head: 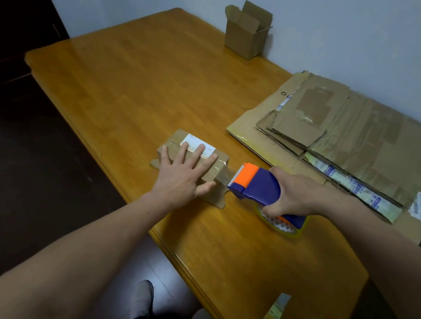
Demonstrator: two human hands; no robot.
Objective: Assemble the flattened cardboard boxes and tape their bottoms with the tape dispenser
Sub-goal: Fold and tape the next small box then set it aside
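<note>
Box-taping under way at a wooden table [134,86].
Flattened boxes [357,133] lie stacked at the right edge; near the front edge a small box [178,136] sits pinned under the flat left hand [182,174], while the right hand [294,194] grips the tape dispenser [258,185] at its end; a clean tear seems next.

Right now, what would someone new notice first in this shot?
The blue and orange tape dispenser, gripped by the right hand, stands out, its blade beside the small box under the flat left hand. A pile of flattened cardboard lies at the right of the table.
</note>
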